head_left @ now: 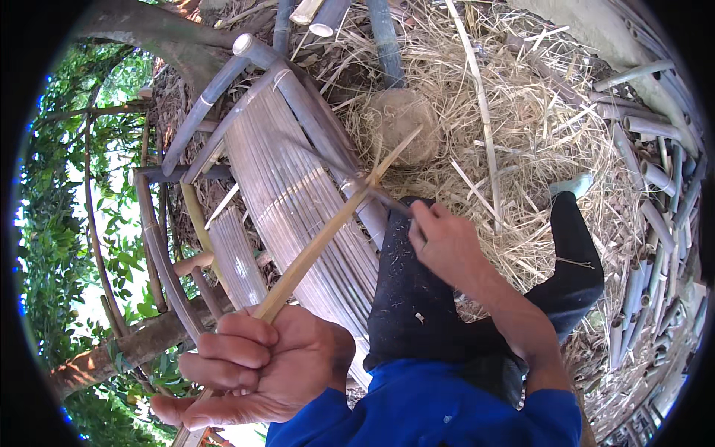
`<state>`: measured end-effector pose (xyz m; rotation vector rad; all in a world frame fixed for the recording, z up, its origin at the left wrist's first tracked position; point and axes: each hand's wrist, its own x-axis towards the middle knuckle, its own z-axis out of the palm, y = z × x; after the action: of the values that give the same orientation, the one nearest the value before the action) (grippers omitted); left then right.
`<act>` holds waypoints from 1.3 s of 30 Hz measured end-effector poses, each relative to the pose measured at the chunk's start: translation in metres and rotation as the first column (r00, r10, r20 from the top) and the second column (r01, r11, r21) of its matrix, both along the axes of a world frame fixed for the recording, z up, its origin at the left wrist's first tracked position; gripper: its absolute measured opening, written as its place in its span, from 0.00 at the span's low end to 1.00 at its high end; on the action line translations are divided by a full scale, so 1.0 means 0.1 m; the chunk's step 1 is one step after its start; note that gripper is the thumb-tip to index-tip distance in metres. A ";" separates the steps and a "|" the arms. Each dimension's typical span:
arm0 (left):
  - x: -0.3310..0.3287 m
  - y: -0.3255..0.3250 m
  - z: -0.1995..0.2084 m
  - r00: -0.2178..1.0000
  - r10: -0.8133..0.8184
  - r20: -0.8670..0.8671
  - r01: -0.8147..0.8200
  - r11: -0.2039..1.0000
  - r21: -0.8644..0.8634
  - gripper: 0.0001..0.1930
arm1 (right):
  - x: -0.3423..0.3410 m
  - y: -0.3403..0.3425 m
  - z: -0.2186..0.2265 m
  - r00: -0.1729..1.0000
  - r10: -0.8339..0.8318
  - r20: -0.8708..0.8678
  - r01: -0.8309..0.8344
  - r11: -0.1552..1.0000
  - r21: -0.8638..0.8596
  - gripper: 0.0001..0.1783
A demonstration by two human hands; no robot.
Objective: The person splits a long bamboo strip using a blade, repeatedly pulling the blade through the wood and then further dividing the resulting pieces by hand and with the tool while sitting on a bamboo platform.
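Note:
My left hand [253,369] is closed around the near end of a long pale bamboo strip [328,235] that runs up and to the right. Its far end is split into two thin tips near a round lump in the straw. My right hand [443,242] grips the handle of a dark knife [376,192] whose blade lies against the strip just below the split. Both hands work over my dark-trousered legs [410,298] and the edge of a slatted bamboo bench [287,194].
Dry straw and bamboo shavings [521,134] cover the ground on the right. Cut bamboo tubes [655,201] are stacked along the far right. A round brown lump [402,123] sits in the straw. Green foliage [67,186] and a tree trunk fill the left.

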<state>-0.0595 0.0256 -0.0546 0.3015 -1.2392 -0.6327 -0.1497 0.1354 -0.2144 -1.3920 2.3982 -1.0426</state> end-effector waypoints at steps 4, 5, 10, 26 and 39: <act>0.11 -0.02 0.02 0.999 -0.018 -0.033 0.019 0.999 0.036 0.21 | 0.08 -0.01 0.05 0.998 0.039 0.058 -0.036 0.998 -0.051 0.09; 0.08 -0.04 -0.05 0.993 -0.073 -0.091 0.071 0.997 -0.032 0.21 | 0.05 0.00 0.06 0.991 0.132 0.019 -0.127 0.977 -0.174 0.09; -0.04 -0.14 -0.01 0.984 -0.159 -0.085 0.152 0.985 -0.084 0.19 | -0.37 -0.17 -0.73 0.998 -0.063 0.007 0.063 0.998 0.004 0.10; 0.00 -0.25 0.05 0.992 -0.082 -0.099 0.079 0.996 -0.033 0.14 | -1.22 0.22 -2.57 0.914 -0.337 0.224 0.165 0.816 0.554 0.14; 0.07 -0.09 -0.02 0.803 -0.589 -0.093 0.587 0.808 -0.052 0.20 | -0.09 0.13 0.14 0.991 0.022 0.134 -0.027 0.999 0.035 0.12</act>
<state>-0.0524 0.0166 -0.0568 -0.1533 -1.2354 -1.1576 -0.1585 0.1481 -0.2008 -1.2930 2.2878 -1.0453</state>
